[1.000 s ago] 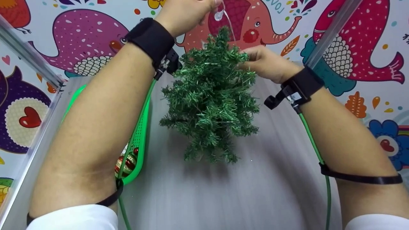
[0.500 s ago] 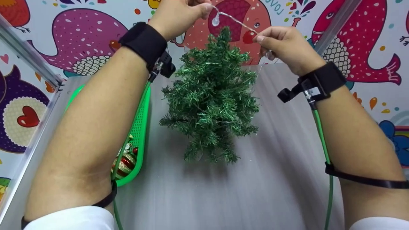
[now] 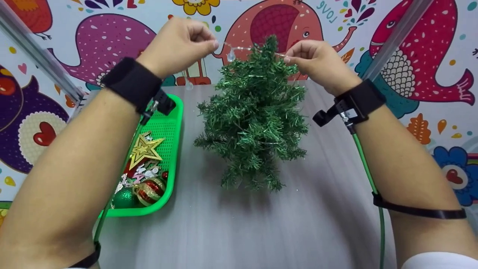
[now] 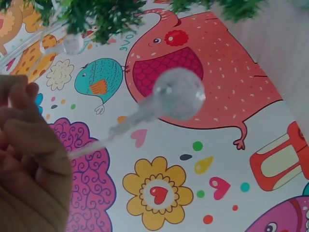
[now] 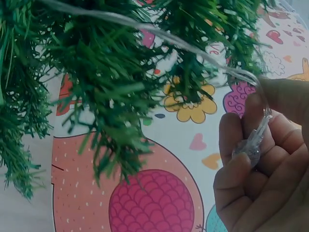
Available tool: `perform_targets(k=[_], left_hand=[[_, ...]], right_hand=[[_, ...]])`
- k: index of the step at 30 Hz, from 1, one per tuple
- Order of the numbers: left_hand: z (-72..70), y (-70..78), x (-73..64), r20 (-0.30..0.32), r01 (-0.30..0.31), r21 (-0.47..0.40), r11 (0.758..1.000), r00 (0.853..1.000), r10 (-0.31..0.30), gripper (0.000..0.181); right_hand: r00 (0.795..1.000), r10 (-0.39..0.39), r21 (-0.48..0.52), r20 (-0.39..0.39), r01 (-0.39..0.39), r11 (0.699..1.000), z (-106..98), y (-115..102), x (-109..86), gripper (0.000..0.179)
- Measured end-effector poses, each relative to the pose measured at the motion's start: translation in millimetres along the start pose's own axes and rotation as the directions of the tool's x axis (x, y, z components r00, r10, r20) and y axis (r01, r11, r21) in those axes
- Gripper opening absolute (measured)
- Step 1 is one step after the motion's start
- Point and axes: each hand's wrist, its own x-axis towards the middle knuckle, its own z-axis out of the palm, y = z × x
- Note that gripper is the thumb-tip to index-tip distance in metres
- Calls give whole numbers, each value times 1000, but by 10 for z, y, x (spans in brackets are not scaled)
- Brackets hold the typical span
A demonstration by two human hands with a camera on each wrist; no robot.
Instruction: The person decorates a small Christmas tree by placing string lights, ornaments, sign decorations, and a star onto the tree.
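Silvery wire of the light string (image 3: pixel 242 48) is pinched in two places: the left hand (image 3: pixel 183 46) grips it between thumb and finger to the left of the treetop, and the right hand (image 3: pixel 319 61) does the same on the right. Between them the string runs level with the tip of the tree (image 3: pixel 257 108), which covers its middle in the head view. One bulb (image 3: pixel 231 56) hangs from this span; another dangles below the left hand. From the right wrist, a further bulb (image 5: pixel 246 153) shows against the right hand's curled fingers (image 5: pixel 231 181).

The tree stands on a grey table (image 3: pixel 239 231). To its left, partly covered by the left forearm (image 3: pixel 78 164), a green basket (image 3: pixel 179 123) holds a gold star (image 3: pixel 146 150), a striped ball (image 3: pixel 151 191) and a green ball (image 3: pixel 126 198). Beyond the table, a printed wall (image 3: pixel 160 9) shows an elephant (image 3: pixel 278 22) and a yellow flower (image 3: pixel 196 5).
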Motion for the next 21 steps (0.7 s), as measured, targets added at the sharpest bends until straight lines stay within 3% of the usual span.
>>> perform_targets(k=[6, 10, 15, 21], left_hand=[[14, -42, -303, 49, 39, -37, 999, 998, -37, 27], [75, -4, -492, 94, 42, -152, 988, 995, -28, 26], [138, 100, -696, 121, 21, -309, 951, 993, 17, 21], [168, 194, -823, 185, 69, -431, 900, 983, 13, 30]], right_hand=[[1000, -6, 3, 24, 6, 1000, 14, -23, -13, 11], [1000, -6, 41, 30, 5, 999, 30, 14, -59, 12], [999, -11, 82, 30, 8, 997, 64, 41, -78, 30], [1000, -17, 57, 9, 16, 998, 113, 55, -87, 39]])
